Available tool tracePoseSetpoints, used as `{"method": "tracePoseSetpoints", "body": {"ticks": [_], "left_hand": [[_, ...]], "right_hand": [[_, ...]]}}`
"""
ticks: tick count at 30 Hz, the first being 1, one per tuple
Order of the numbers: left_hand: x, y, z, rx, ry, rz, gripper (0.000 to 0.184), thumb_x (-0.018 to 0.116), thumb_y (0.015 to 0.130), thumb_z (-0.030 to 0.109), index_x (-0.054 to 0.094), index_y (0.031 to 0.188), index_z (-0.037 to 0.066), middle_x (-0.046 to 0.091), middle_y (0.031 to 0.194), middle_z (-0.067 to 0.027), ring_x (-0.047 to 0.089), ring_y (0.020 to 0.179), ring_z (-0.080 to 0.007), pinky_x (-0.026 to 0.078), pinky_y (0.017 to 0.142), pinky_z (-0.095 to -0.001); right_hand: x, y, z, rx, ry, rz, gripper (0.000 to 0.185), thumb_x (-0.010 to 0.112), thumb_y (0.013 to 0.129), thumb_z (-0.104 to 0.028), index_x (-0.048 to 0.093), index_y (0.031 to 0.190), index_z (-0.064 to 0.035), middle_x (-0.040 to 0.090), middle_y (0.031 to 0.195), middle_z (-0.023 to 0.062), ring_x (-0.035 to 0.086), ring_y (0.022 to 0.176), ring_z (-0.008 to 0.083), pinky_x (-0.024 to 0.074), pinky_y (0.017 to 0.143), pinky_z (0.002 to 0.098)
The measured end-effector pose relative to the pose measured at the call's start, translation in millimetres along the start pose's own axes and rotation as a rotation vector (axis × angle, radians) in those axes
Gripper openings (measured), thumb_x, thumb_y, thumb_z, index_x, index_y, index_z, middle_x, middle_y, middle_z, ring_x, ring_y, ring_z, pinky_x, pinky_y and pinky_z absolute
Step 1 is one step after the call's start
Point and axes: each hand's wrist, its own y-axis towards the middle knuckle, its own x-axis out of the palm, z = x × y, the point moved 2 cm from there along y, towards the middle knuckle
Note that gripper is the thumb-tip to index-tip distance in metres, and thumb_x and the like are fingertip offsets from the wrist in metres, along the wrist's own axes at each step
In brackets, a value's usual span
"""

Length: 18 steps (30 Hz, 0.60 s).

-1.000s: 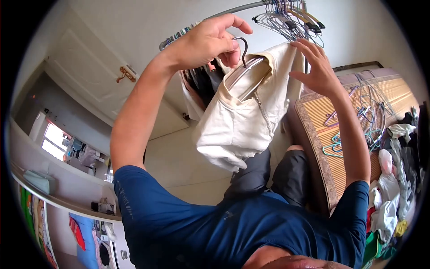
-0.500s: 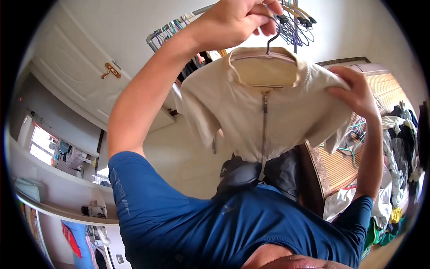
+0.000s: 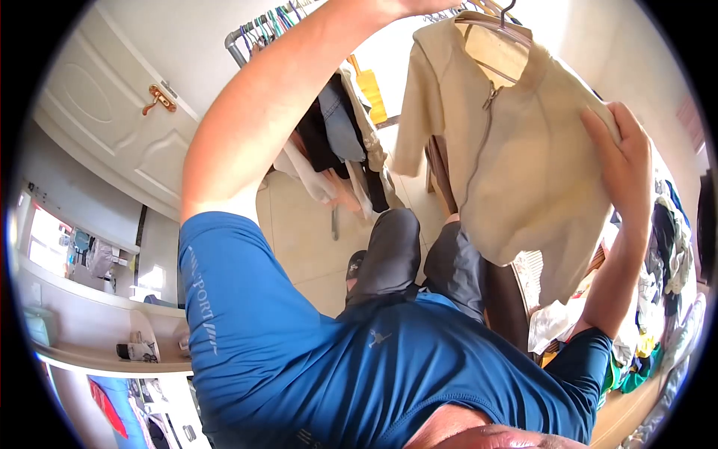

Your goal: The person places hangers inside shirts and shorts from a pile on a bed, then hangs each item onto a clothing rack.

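Observation:
A beige zip-front jacket (image 3: 535, 157) hangs from a hanger (image 3: 490, 24) at the upper right, its front turned toward me at an angle. My right hand (image 3: 624, 150) grips the jacket at its right side, thumb and fingers on the cloth. At the top edge my left hand (image 3: 422, 6) is raised near the clothes rail, left of the hanger's hook. Most of its fingers are cut off by the frame, so its grip is hidden. The zip runs down the jacket's front and the collar stands open.
A clothes rail (image 3: 235, 39) with several hangers and hanging clothes (image 3: 340, 123) stands ahead. Piled clothes (image 3: 669, 247) lie on the right. A white door (image 3: 97, 97) is on the left, with a shelf (image 3: 105, 358) below it.
The jacket has moved right and turned, with its hanger going up toward the rail. My left hand has risen mostly out of view. My right hand has shifted slightly right and down.

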Motion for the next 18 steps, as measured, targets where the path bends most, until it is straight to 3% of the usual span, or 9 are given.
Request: {"method": "tracePoseSetpoints", "body": {"ticks": [2,6,7,8,10,12,14,16,18], "left_hand": [[-1.3,-20.2,-6.5,0.045,0.05,0.115,0.034,0.068,0.095,0.01,0.062,0.127,-0.003,0.075,0.104,-0.0248,0.073,0.097,-0.0413,0.059,0.086,-0.0433],[-24.6,-89.9,-0.2,-0.064,0.075,0.358,0.026,0.069,0.098,0.01,0.067,0.119,-0.005,0.075,0.092,-0.0181,0.073,0.079,-0.0296,0.06,0.075,-0.0364],[-19.9,-119.7,-14.6,-0.103,0.125,0.267,0.026,0.065,0.1,0.012,0.064,0.124,0.002,0.076,0.096,-0.0089,0.074,0.086,-0.019,0.06,0.076,-0.0339],[-15.8,-151.9,-5.5,-0.208,0.145,0.257,0.021,0.068,0.096,0.008,0.068,0.116,0.002,0.076,0.104,-0.0128,0.076,0.093,-0.0249,0.062,0.08,-0.0371],[-3.6,-214.2,12.6,-0.22,0.156,0.178,0.021,0.07,0.093,0.002,0.069,0.113,0.001,0.074,0.106,-0.0178,0.075,0.093,-0.0342,0.061,0.084,-0.04],[14.8,-275.3,40.9,-0.284,0.116,0.144,0.026,0.072,0.086,-0.001,0.071,0.112,0.001,0.074,0.107,-0.0179,0.073,0.094,-0.0362,0.058,0.085,-0.0438],[47.3,-346.2,61.8,-0.456,0.098,0.102,0.025,0.074,0.085,0.001,0.07,0.111,0.002,0.074,0.104,-0.0168,0.073,0.093,-0.0357,0.058,0.081,-0.0429],[82.3,-412.0,89.0,-0.748,-0.012,0.026,0.024,0.074,0.087,0.003,0.069,0.11,0.003,0.074,0.106,-0.0163,0.071,0.098,-0.0371,0.057,0.088,-0.045],[114.1,-465.1,111.4,-0.81,-0.045,0.006,0.024,0.072,0.09,0.006,0.067,0.114,0.002,0.071,0.114,-0.0175,0.069,0.108,-0.0377,0.056,0.095,-0.0451]], "right_hand": [[8.8,11.2,0.5,0.043,-0.007,0.009,0.036,0.074,0.097,-0.035,0.067,0.092,-0.0001,0.064,0.072,0.0065,0.057,0.065,0.0119,0.0484,0.063,0.0313],[44.2,34.5,-5.6,0.063,0.026,0.026,0.043,0.077,0.093,-0.041,0.069,0.09,0.0016,0.069,0.075,0.0097,0.062,0.068,0.0137,0.052,0.066,0.0327],[53.4,41.6,-11.7,0.081,-0.003,-0.002,0.047,0.077,0.092,-0.044,0.07,0.091,0.0019,0.071,0.077,0.0119,0.065,0.07,0.015,0.0535,0.068,0.0338],[66.5,49.2,-12.7,0.058,-0.058,0.01,0.05,0.075,0.092,-0.048,0.07,0.092,0.0016,0.07,0.077,0.0151,0.067,0.07,0.0196,0.0541,0.07,0.0363],[89.4,61.6,-22.8,0.073,-0.081,-0.038,0.054,0.071,0.092,-0.053,0.071,0.094,0.0012,0.07,0.081,0.0206,0.07,0.074,0.0297,0.0547,0.074,0.0411],[116.5,76.8,-34.0,0.073,-0.164,-0.091,0.058,0.066,0.094,-0.056,0.07,0.097,0.0019,0.073,0.092,0.0261,0.071,0.089,0.0425,0.0539,0.083,0.0481],[144.1,89.5,-47.7,0.019,-0.168,-0.102,0.058,0.064,0.095,-0.055,0.07,0.098,0.0027,0.073,0.093,0.0273,0.072,0.091,0.0427,0.0543,0.084,0.0486],[178.7,108.0,-54.0,-0.003,-0.162,-0.102,0.059,0.063,0.096,-0.055,0.071,0.099,0.0035,0.073,0.092,0.0283,0.072,0.091,0.0435,0.0547,0.084,0.049],[207.3,122.9,-64.8,-0.024,-0.163,-0.1,0.059,0.061,0.097,-0.054,0.071,0.1,0.0043,0.073,0.092,0.0292,0.072,0.091,0.0442,0.055,0.084,0.0495]]}}
